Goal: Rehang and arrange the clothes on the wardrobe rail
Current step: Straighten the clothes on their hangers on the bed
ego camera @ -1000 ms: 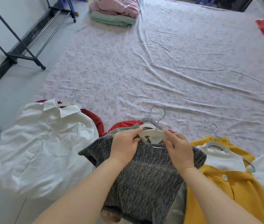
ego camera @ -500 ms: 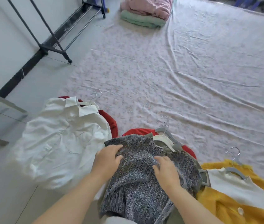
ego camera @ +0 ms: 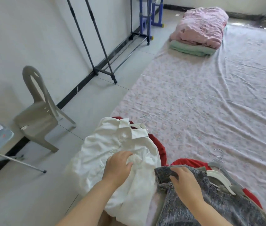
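Here the white collared cotton shirt is being taken up. A fold of its front is pinched by the left hand, the grip clenched on the cloth. The grey marled knit top is grasped at its left edge by the right hand.

Both garments lie near, at the left border of the pale floral sheet spread on the floor, and the shirt is laid over a red garment. The shirt looks limp and crumpled, and its collar is carried on a white hanger.

It would be better lifted by that hanger than by the cloth, so that slipping is avoided. It can then be carried to the dark metal clothes rail at far left by the wall.
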`<state>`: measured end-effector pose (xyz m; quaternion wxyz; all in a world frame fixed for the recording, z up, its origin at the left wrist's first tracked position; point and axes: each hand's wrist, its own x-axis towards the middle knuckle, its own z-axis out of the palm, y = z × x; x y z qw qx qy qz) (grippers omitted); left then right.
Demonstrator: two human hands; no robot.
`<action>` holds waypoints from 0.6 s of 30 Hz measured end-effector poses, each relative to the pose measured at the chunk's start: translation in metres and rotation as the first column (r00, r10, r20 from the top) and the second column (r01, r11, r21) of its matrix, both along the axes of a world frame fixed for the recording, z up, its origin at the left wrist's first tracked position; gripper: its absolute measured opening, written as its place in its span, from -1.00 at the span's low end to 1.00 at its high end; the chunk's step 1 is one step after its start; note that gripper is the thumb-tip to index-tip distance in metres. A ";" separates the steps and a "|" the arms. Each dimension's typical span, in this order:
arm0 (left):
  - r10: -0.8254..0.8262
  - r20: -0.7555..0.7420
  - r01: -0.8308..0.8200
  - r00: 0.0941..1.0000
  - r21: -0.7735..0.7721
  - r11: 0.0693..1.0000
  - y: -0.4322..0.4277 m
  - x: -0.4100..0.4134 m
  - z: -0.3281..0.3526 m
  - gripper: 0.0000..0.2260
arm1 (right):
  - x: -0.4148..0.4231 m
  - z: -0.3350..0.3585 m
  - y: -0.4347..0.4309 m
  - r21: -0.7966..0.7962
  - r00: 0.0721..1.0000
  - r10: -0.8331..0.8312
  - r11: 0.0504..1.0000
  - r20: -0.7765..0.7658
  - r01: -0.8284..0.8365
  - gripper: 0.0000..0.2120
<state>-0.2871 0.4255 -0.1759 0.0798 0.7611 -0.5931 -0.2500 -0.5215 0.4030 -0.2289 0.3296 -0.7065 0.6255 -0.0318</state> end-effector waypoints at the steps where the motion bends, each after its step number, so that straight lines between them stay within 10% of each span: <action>1: -0.009 0.000 0.009 1.000 -0.003 1.000 -0.006 0.015 -0.001 -0.68 | 0.015 -0.002 -0.008 -0.008 1.000 -0.011 1.000 -0.003 0.011 -0.69; 18: -0.196 -0.169 0.203 0.966 0.023 0.979 -0.124 0.212 -0.097 -0.76 | 0.232 -0.103 -0.158 0.065 0.955 -0.235 0.966 -0.180 0.249 -0.67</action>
